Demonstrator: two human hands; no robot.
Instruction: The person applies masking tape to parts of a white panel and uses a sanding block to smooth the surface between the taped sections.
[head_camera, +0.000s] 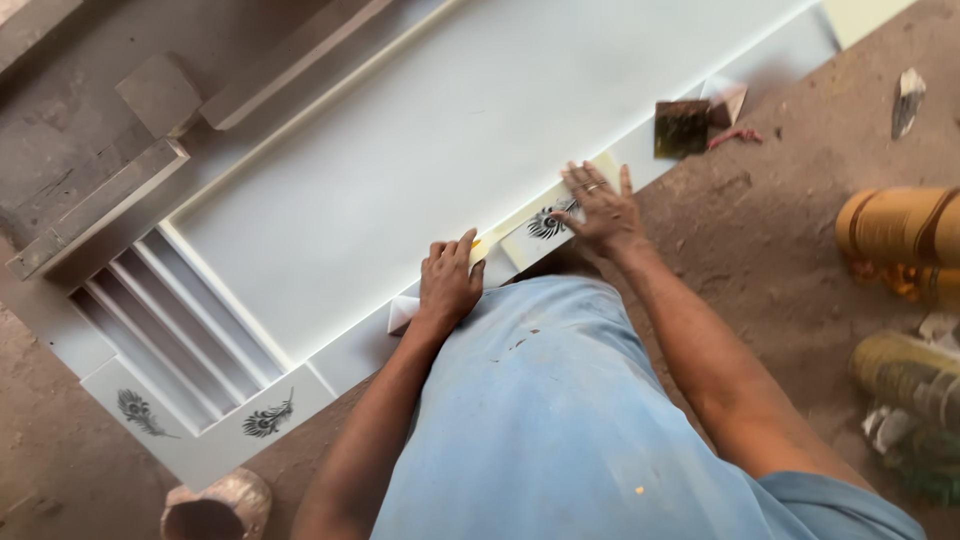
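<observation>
Small white rectangular tile with a black feather motif (543, 228) lying on the near frame rail of a large white-painted panelled door (450, 150), itself flat on the brown dirt floor (780, 240). Right hand (600, 212) pressed flat on that tile, fingers spread, grip fully open and clasping nothing. Left hand (448, 283) just beside it on the same rail, fingers curled over a strip of pale protective backing with a yellow edge (483, 247); whether pinched or merely pressed, cannot tell. Loose white corner of sheet (402, 313) poking out under the left wrist. Further along the door, two matching black feather motifs (265, 418) on the lower end block, beside a grooved, ribbed section. Beyond the right hand, a dark square metal scraper (682, 128) resting on the door's edge. Grey wooden battens (95, 210) stacked at the far side. Yellowish cylindrical containers (900, 225) lying on the floor, well apart from the hands.
</observation>
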